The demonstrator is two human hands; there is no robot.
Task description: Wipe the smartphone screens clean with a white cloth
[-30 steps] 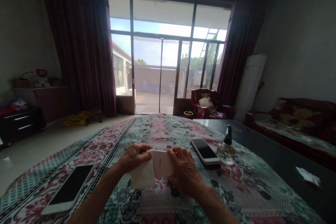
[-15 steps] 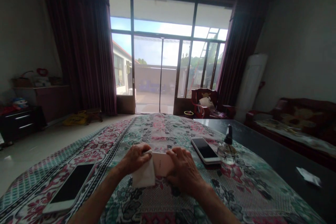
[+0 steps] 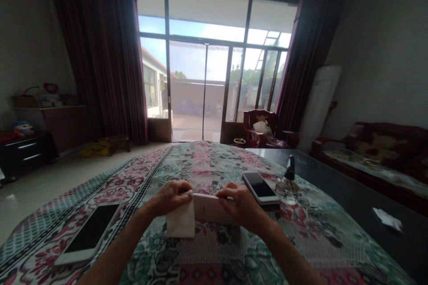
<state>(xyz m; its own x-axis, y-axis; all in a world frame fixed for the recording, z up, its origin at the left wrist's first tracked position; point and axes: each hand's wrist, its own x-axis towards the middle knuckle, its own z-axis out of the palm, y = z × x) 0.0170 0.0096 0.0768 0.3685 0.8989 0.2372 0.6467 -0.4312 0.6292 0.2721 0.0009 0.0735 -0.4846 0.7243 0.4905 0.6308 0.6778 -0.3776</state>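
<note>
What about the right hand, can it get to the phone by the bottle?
Probably yes: that phone lies just beyond the right hand with nothing seen between them, though that hand holds a pale flat thing.

We've got a thin, pale pinkish, phone-like slab up on edge between both hands. Our left hand pinches a white rectangular cloth or tissue at its left end, lower part hanging; our right hand grips the right end. Left of the grip: white rectangular phone, black screen. Right and beyond: second white dark-screened phone, just beside a clear rounded bottle with black top. Pink-green-black floral fabric below.
</note>
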